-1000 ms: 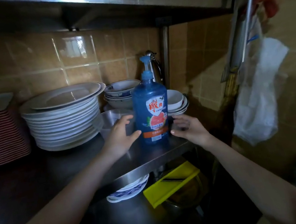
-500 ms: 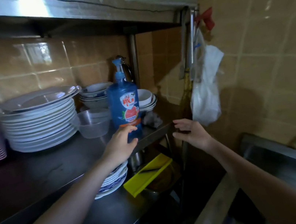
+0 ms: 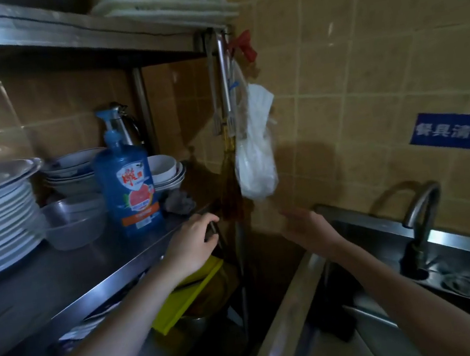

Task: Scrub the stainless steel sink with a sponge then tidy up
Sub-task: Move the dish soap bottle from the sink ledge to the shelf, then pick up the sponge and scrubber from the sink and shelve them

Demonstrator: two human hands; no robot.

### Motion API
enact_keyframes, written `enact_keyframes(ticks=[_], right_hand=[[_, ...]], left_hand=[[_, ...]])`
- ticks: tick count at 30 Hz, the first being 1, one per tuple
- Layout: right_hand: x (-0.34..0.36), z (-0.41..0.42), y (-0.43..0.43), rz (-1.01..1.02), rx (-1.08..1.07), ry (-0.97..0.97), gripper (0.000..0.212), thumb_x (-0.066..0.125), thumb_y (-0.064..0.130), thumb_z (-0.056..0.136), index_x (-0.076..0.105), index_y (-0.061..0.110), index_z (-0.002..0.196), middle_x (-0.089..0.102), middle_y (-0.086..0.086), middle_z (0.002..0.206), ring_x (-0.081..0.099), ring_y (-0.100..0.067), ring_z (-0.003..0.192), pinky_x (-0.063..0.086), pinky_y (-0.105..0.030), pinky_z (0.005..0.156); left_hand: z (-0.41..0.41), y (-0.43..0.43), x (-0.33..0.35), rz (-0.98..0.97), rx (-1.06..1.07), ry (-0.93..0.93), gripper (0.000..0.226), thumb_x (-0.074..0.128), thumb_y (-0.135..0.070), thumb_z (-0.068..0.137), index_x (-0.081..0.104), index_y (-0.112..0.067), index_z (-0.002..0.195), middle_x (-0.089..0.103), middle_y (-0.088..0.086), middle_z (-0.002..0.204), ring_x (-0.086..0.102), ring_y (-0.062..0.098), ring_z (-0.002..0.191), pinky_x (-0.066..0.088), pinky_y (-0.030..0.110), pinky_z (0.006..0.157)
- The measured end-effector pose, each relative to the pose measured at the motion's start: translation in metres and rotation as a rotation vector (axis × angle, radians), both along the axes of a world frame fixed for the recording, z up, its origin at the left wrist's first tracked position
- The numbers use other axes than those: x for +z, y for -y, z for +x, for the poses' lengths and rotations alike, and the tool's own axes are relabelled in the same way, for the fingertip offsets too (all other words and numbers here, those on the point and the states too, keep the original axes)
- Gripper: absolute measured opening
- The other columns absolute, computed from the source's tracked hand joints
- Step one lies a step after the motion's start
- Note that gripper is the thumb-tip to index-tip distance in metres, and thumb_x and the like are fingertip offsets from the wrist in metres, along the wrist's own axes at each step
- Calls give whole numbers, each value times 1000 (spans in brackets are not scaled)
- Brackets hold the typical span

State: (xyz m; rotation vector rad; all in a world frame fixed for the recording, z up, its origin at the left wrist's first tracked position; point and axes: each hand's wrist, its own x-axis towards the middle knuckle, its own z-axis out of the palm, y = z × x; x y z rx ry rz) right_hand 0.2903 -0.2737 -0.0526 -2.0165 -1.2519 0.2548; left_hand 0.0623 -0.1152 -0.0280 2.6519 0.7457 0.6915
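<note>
- The sink (image 3: 462, 240) fills the lower right of the view. Its basin opens at about 5 o'clock from the right hand (image 3: 305, 225), and the faucet (image 3: 418, 211) stands on the back rim at 3 o'clock from that hand.
- The sink's long axis follows the tiled wall, running from about 10 o'clock down to 4 o'clock.
- The right hand hovers just over the sink's near left corner. It is blurred, its fingers (image 3: 286, 213) are stretched out straight, and it holds nothing. It is clearly the hand nearer the sink.
- The left hand (image 3: 194, 241) sits at the front right corner of the shelf (image 3: 68, 273), well to the 9 o'clock side of the sink. Its fingers are loosely curled at the shelf edge, and nothing is plainly held in them.
- The detergent bottle (image 3: 128, 187) stands upright on the shelf at 11 o'clock from the left hand, near it but not touching.
- A grey wad (image 3: 178, 201) lies just beside the bottle at its 3 o'clock. I cannot tell whether it is a scourer or a cloth.
- No sponge can be made out. A dark shape low in the basin is too dim to name.
- In my judgement any reach into the sink belongs to the right hand, going down toward 5 o'clock, while the left hand is better placed for the shelf.
</note>
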Motion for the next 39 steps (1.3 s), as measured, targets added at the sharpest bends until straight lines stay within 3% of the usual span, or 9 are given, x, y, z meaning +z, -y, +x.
enact_keyframes(ticks=[4,7,10,16,20,25,32,35,39], right_hand=[[-7,27,37,-48,-60,118,49,66,22,84,51,28,131,62,5,121,57,-4,100,45,-20,81],[-16,52,69,-96,-105,144,50,65,22,85,50,27,132,57,4,129,54,-13,116,47,-32,98],[-27,76,102,-142,-172,145,49,66,23,84,51,25,132,58,-1,128,53,-20,119,46,-38,100],[-54,124,162,-210,-300,167,51,65,27,84,49,27,133,56,0,131,53,-20,121,44,-40,102],[-76,145,197,-239,-359,109,50,64,26,84,49,28,132,56,-1,131,53,-21,120,45,-39,101],[-109,164,242,-278,-404,28,51,67,23,83,52,21,131,57,-6,129,54,-23,118,44,-31,97],[-159,185,297,-361,-529,-25,51,60,24,85,48,24,135,47,-3,140,45,-26,127,39,-40,104],[-185,194,315,-413,-588,-44,51,59,24,87,45,23,136,45,-3,141,45,-28,125,40,-41,103],[-219,205,332,-456,-620,-108,48,59,23,88,46,22,135,47,-5,138,48,-28,122,43,-43,99]], left_hand=[[41,15,-7,31,-65,-39,30,55,-26,92,51,-25,121,52,-3,121,54,19,109,46,36,85],[76,30,-16,47,-114,-88,31,53,-27,93,49,-26,123,50,-5,122,55,19,107,46,30,78],[110,51,-26,48,-145,-137,32,51,-29,94,48,-26,126,49,-4,125,54,20,109,48,32,80],[169,98,-50,36,-223,-183,32,49,-30,95,46,-25,127,48,-4,123,57,14,90,44,25,67],[201,121,-68,21,-269,-211,32,49,-28,95,46,-24,127,48,-4,126,52,16,108,47,28,78],[246,153,-105,-42,-340,-245,32,50,-25,95,47,-26,126,46,-5,130,52,16,112,39,20,77],[301,188,-152,-67,-425,-279,29,53,-27,92,50,-30,121,51,-8,120,52,7,91,44,22,73],[319,207,-172,-119,-433,-319,32,53,-22,93,50,-25,124,50,-3,125,57,15,97,49,30,78],[336,224,-201,-123,-440,-349,37,52,-21,93,46,-24,130,49,-2,128,58,14,98,45,24,72]])
